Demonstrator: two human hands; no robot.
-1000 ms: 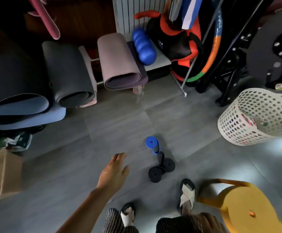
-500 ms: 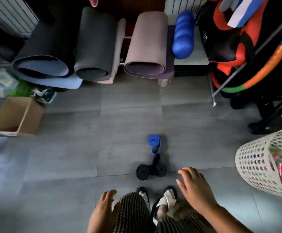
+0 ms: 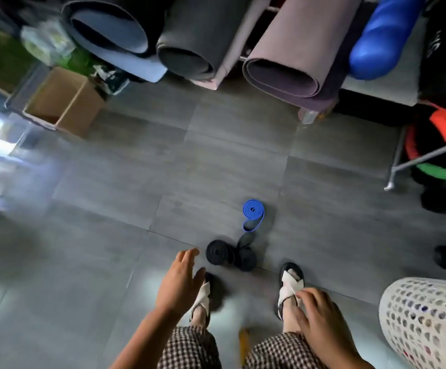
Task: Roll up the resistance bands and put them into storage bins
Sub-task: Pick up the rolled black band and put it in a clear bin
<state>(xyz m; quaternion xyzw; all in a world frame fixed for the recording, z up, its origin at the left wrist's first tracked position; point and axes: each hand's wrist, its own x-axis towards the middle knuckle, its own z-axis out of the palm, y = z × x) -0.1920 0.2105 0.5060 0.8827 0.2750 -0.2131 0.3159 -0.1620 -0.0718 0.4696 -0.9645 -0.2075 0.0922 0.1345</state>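
A rolled blue resistance band [image 3: 253, 214] lies on the grey tiled floor with its tail loose. Just in front of it lie two rolled black bands [image 3: 231, 255], side by side and joined by a loose strap. My left hand [image 3: 178, 282] hovers with relaxed fingers a little left of and below the black rolls, holding nothing. My right hand [image 3: 319, 316] hangs with loosely bent fingers above my right foot, holding nothing. A white perforated basket [image 3: 424, 322] stands at the lower right with colourful items inside.
Rolled yoga mats [image 3: 285, 51] and a blue foam roller [image 3: 381, 41] rest on a low rack at the top. An open cardboard box [image 3: 64, 102] stands at left. A metal stand leg [image 3: 413, 161] and dark gym gear crowd the right. My sandalled feet stand near the bands.
The view has swung left and downward. My left hand rose forward toward the black rolls. My right hand dropped back over my right foot. The bands have not moved.
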